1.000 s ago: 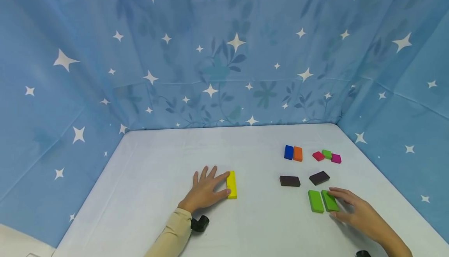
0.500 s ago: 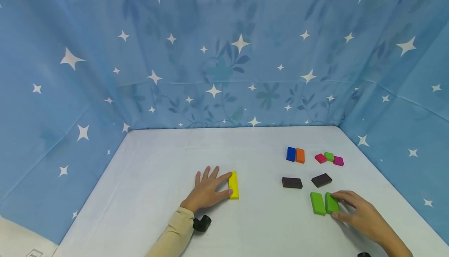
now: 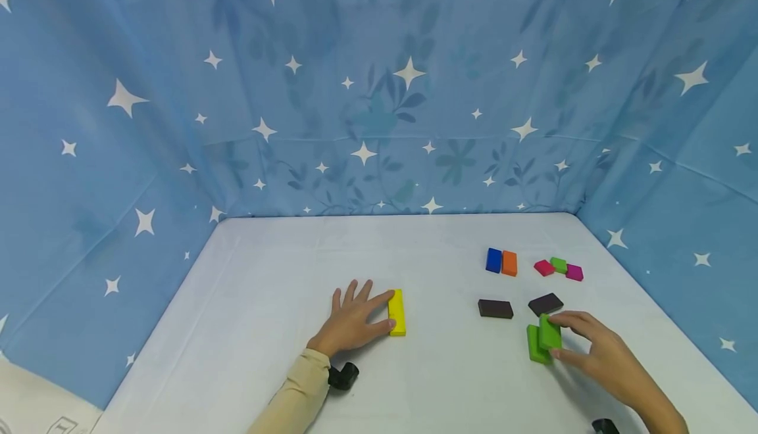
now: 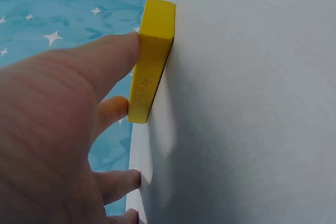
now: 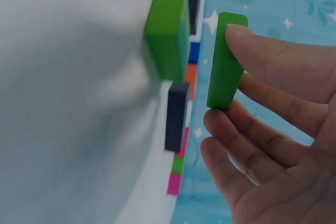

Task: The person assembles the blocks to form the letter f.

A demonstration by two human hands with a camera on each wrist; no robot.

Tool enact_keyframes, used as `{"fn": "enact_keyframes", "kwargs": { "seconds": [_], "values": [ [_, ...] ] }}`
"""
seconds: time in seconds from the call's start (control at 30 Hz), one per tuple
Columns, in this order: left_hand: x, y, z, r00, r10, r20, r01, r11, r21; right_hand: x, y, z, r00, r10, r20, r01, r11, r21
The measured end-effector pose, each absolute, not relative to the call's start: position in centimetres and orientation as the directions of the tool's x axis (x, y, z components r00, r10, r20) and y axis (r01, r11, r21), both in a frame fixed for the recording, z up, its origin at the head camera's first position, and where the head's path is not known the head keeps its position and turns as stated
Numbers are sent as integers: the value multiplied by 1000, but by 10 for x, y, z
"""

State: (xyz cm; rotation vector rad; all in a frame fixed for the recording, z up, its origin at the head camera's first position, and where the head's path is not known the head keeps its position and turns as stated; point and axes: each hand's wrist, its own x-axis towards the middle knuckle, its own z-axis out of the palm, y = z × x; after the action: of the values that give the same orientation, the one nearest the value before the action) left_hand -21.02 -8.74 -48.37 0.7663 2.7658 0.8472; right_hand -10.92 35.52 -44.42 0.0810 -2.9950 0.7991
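Note:
My left hand lies on the white table with its fingers spread. Its thumb and index finger touch the left side of a yellow block, near the two ends; the left wrist view shows the same contact on the yellow block. On the right, my right hand pinches a green block between thumb and fingers. That green block hangs clear of the table in the right wrist view. A second green block lies on the table, partly hidden behind the held one in the head view.
Two dark blocks, one left and one right, lie beyond the green ones. Farther back sit a blue block beside an orange block, and small red, green and magenta pieces. A blue starry curtain borders the table.
My right hand has taken hold of the right-hand green block, raised it and brought it left, over the second green block. My left hand keeps its place at the yellow block. The head view shifted slightly.

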Motion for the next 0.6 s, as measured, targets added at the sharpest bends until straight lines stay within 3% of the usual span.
{"fn": "enact_keyframes", "kwargs": {
  "seconds": [0.6],
  "values": [
    [-210, -88, -484, -861, 508, 22, 430, 703, 566, -124, 284, -430, -964, -220, 148, -265, 771, -580]
  ]
}}
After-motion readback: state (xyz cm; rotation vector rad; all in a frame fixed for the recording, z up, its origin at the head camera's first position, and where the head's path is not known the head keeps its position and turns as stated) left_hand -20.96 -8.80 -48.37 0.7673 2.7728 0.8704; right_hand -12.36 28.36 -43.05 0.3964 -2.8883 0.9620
